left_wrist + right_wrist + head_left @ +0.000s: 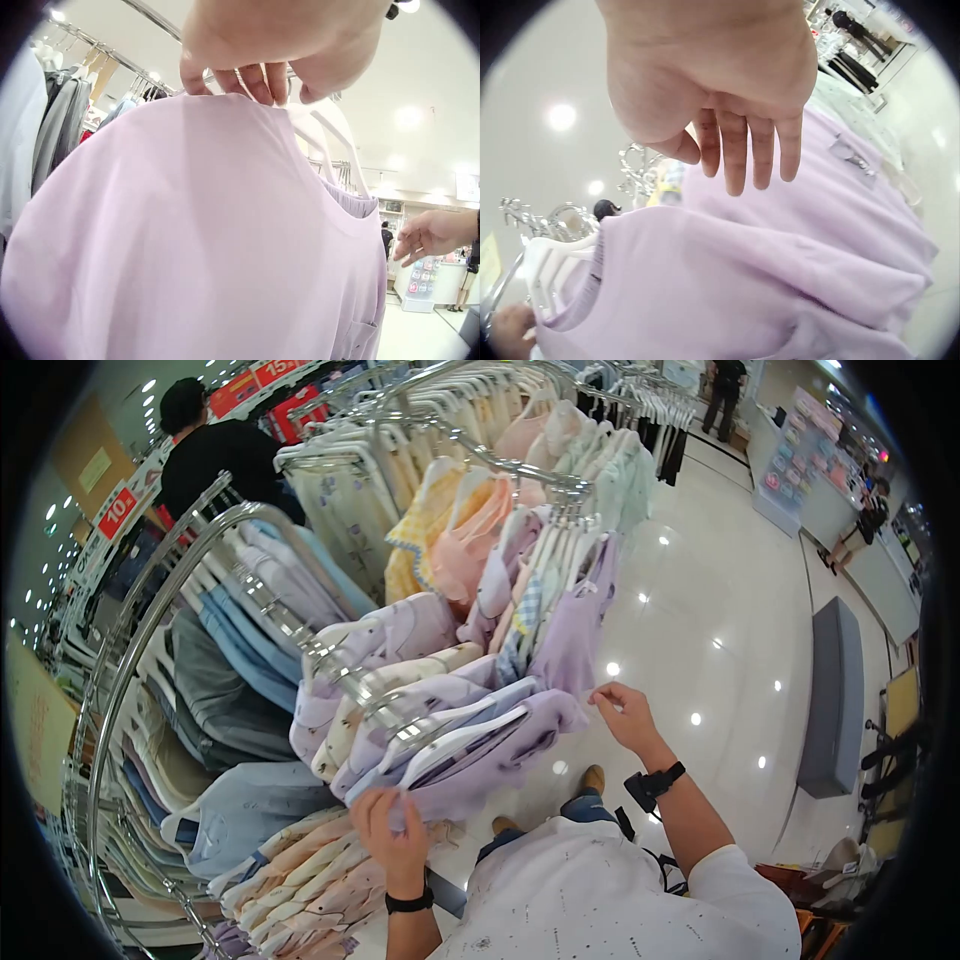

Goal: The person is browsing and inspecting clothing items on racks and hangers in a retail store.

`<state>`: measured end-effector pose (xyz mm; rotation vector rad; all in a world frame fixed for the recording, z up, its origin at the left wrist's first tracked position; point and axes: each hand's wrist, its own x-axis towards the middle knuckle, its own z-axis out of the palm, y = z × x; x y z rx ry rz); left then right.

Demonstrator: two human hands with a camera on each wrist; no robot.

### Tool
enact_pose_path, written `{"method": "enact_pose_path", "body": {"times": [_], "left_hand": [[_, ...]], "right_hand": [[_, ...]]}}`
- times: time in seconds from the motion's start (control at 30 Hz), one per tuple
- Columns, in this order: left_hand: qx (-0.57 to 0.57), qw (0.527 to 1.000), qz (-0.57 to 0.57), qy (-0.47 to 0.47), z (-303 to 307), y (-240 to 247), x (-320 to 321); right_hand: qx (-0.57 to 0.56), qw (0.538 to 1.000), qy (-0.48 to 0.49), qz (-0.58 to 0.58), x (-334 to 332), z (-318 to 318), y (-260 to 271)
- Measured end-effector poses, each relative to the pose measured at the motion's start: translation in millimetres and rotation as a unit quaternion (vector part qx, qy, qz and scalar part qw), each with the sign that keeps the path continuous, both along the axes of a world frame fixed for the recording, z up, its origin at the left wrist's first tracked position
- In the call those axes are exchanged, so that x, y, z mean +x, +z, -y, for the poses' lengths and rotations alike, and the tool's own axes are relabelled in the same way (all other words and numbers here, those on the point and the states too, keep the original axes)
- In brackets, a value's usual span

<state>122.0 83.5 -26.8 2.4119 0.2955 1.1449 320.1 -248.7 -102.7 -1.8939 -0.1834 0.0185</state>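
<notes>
A lavender shirt (pixel 545 722) hangs on a white hanger (pixel 468 740) at the near end of a chrome rack arm. My left hand (pixel 392 842) grips its shoulder beside the hanger. In the left wrist view, the fingers of that hand (pixel 292 41) curl over the top edge of the shirt (pixel 217 232), near the neckline. My right hand (pixel 625 718) is raised just past the shirt's far side, holding nothing. Seen from the right wrist, its relaxed fingers (pixel 735 154) hang down in front of lavender cloth, with the same shirt (pixel 660 270) below.
Other pastel garments (pixel 390 630) crowd the chrome rail (pixel 345 675) behind the shirt. Grey and blue tops (pixel 230 705) hang on a curved rack to the left. A person in black (pixel 215 465) stands beyond the racks. A grey bench (pixel 838 700) stands on the glossy floor (pixel 690 610) at right.
</notes>
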Motion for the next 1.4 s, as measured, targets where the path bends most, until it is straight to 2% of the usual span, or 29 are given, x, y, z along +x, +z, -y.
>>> {"method": "enact_pose_path", "body": {"times": [0.03,0.1,0.17,0.23,0.27,0.3,0.37,0.43,0.53,0.63,0.87,0.93,1.13,1.2,1.4], "left_hand": [[0.036,0.998,0.036,0.026,10,5,5],[0.009,0.999,0.033,-0.003,30,6,9],[-0.019,0.999,0.034,-0.027,54,6,25],[-0.035,0.992,0.014,-0.123,86,4,45],[-0.034,0.992,0.013,-0.12,106,3,57],[-0.05,0.987,-0.047,-0.142,126,2,72],[-0.107,0.965,-0.163,-0.176,164,-2,101],[-0.081,0.96,-0.183,-0.195,189,-29,129],[-0.062,0.949,-0.223,-0.215,219,-63,153],[-0.084,0.94,-0.25,-0.217,251,-76,174],[-0.083,0.898,-0.332,-0.276,320,-87,245],[-0.103,0.893,-0.332,-0.287,336,-86,270],[-0.143,0.878,-0.348,-0.295,349,-109,351],[-0.161,0.878,-0.333,-0.304,353,-114,384],[-0.138,0.878,-0.318,-0.329,367,-92,498]], "right_hand": [[0.003,1.0,-0.004,-0.001,3,18,-13],[-0.184,0.978,0.036,-0.087,8,58,-39],[-0.292,0.946,0.103,-0.099,9,98,-68],[-0.323,0.926,0.138,-0.138,7,146,-107],[-0.336,0.92,0.138,-0.145,6,174,-133],[-0.346,0.916,0.138,-0.151,3,203,-161],[-0.243,0.899,0.096,-0.352,-3,267,-210],[-0.188,0.857,-0.011,-0.479,-15,320,-213],[-0.071,0.82,-0.173,-0.541,-44,396,-233],[-0.012,0.791,-0.265,-0.551,-61,441,-239],[0.018,0.791,-0.31,-0.527,-46,465,-241],[0.061,0.815,-0.319,-0.48,-20,459,-243],[0.067,0.854,-0.318,-0.407,86,452,-213],[0.114,0.868,-0.34,-0.344,131,451,-197],[0.103,0.876,-0.346,-0.32,247,464,-168]]}}
